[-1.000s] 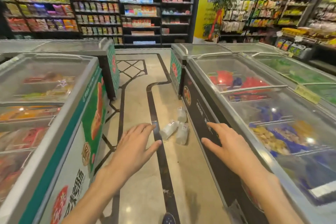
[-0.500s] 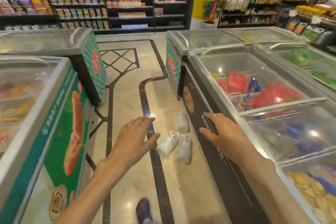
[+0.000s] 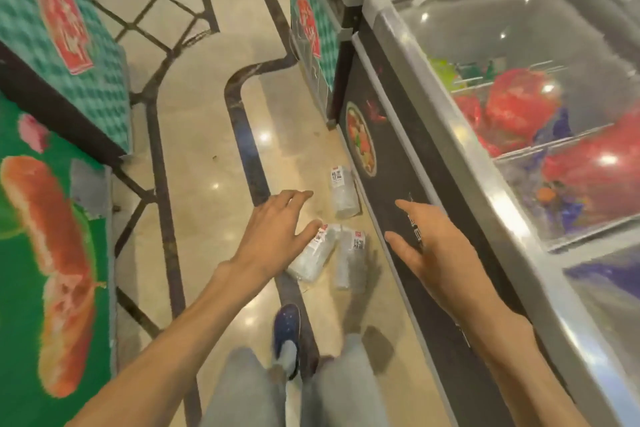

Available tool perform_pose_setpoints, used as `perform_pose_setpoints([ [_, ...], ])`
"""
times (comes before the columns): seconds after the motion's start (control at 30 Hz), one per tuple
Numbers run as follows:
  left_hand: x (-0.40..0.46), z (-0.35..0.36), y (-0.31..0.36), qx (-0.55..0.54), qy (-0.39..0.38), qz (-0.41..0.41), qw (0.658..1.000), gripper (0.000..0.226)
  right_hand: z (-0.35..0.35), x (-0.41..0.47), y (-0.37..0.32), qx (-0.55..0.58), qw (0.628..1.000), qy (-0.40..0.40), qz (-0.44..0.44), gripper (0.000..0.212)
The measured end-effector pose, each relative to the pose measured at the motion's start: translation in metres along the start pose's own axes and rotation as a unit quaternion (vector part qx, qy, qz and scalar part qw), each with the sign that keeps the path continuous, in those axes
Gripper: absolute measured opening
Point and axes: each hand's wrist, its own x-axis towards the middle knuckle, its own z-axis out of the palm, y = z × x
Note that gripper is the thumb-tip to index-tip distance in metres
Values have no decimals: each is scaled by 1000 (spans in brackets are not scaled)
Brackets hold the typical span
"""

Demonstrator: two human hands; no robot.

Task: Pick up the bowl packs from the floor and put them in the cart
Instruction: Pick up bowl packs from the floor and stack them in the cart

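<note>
Three clear plastic bowl packs with white labels lie on the beige floor beside the dark freezer base. One bowl pack [image 3: 343,196] lies farthest away, next to the freezer. A second bowl pack [image 3: 313,258] lies slanted just under my left hand, and a third bowl pack [image 3: 353,262] lies to its right. My left hand [image 3: 273,232] hovers open above the slanted pack, fingers spread. My right hand [image 3: 424,246] is open too, held in front of the freezer's black side panel. No cart is in view.
A glass-topped chest freezer [image 3: 433,156] runs along the right of the aisle, with another behind it. Green-fronted freezers [image 3: 52,218] line the left. My blue shoe [image 3: 286,329] and grey trouser legs stand on the floor just behind the packs.
I have stepped closer and my view has tipped down to the floor. The packs now lie right under my hands, and both hands have lowered toward them.
</note>
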Motion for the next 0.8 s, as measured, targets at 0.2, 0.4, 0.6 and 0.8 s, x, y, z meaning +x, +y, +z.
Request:
perform_pose_setpoints([
  [0.2, 128, 138, -84, -38, -35, -33, 998, 62, 107, 141, 63, -27, 998, -46, 25, 57],
  [0.4, 195, 332, -165, -24, -63, -65, 996, 64, 263, 225, 145, -17, 994, -103, 43, 56],
  [0.6, 210, 522, -231, 20, -174, -192, 966, 110, 408, 252, 233, 0, 986, -148, 73, 57],
  [0.8, 227, 653, -277, 8, -259, -271, 927, 143, 514, 255, 310, 12, 973, -206, 103, 63],
])
